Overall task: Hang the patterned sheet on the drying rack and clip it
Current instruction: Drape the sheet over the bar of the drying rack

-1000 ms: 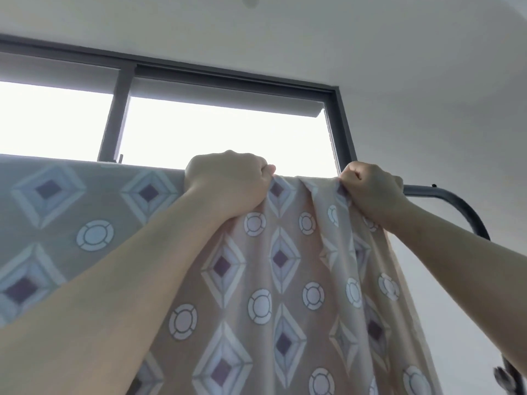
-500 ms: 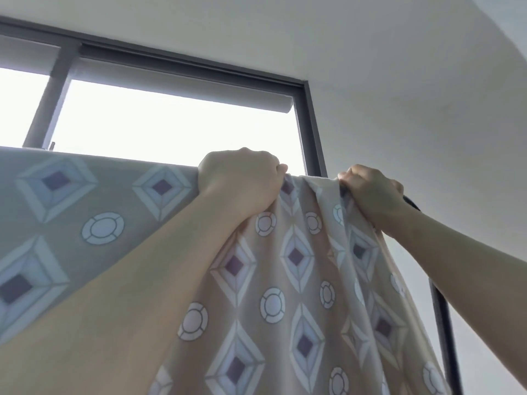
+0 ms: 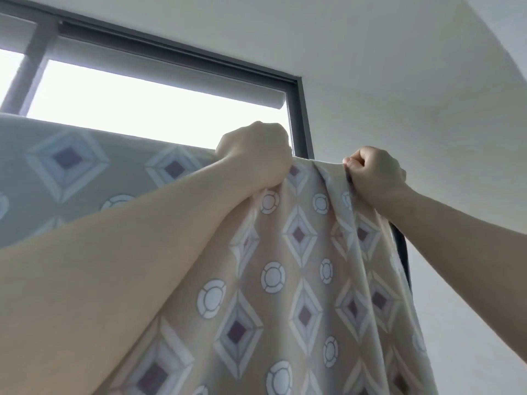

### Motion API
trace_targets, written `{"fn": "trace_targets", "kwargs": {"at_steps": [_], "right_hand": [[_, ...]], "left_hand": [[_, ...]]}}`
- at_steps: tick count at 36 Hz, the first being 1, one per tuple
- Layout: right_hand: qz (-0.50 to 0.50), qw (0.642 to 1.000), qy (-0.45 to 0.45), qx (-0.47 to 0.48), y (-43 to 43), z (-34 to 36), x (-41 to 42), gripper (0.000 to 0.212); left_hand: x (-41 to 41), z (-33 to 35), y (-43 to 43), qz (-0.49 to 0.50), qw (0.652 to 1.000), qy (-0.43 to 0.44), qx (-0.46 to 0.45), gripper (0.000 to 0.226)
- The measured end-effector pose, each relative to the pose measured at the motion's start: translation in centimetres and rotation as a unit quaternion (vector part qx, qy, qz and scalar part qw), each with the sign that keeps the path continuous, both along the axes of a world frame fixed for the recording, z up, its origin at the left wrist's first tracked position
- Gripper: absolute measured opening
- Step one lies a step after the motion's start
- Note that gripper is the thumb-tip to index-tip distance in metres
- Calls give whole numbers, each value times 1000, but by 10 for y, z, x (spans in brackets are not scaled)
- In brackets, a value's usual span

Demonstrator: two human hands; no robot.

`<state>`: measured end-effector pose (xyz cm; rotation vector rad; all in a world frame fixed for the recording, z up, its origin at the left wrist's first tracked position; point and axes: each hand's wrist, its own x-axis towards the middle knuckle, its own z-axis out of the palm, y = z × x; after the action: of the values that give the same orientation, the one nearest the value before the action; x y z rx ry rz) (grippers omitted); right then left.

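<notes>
Beige patterned sheet (image 3: 299,252) drapes over the drying rack (image 3: 402,252), its top edge running nine to three o'clock, and I read both hands as curled tight on that edge, left hand (image 3: 253,155) at nine o'clock of the right hand (image 3: 373,175), which is nearer the bunched three-o'clock end.

Bright white window pane (image 3: 148,109) glaring on the far left, boxed in by a dark window frame (image 3: 300,118), with a dark upright mullion (image 3: 27,78) near the left edge. A pale grey roller blind (image 3: 171,71) sits rolled up along the top of the glass. White ceiling (image 3: 256,18) overhead, plain white wall (image 3: 413,104) off to the right.
</notes>
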<state>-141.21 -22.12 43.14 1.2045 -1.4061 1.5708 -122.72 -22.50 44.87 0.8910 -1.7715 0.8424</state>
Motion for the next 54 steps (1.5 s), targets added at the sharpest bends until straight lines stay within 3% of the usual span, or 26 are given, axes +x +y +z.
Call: {"fn": "trace_targets", "kwargs": {"at_steps": [6,10,13,16,21,24,34,42,54], "right_hand": [[-75,992,-70,77,5,-8,-12,19],[-99,993,-21,63,10,-18,1,23],[-15,1000,10,-2,15,-25,27,26],[79,997,1,10,15,-29,56,29],[28,999,-16,31,24,-29,85,33],[17,1000,10,11,32,-27,117,32],[118,988,99,-4,48,-33,295,40],[131,981,140,-31,70,-38,418,38],[189,955,226,25,98,-39,562,29]], "left_hand": [[-37,-9,1,30,998,-49,-2,21],[-32,-15,2,39,997,-72,11,12],[-17,-14,12,-4,997,-73,39,21],[6,-13,27,-69,993,-66,66,30],[74,-10,39,-20,994,-72,82,24],[120,-13,44,24,993,-82,81,33],[260,-26,75,91,993,-64,39,38],[383,-36,99,118,992,-33,6,37],[521,-45,131,207,978,-13,5,33]]}}
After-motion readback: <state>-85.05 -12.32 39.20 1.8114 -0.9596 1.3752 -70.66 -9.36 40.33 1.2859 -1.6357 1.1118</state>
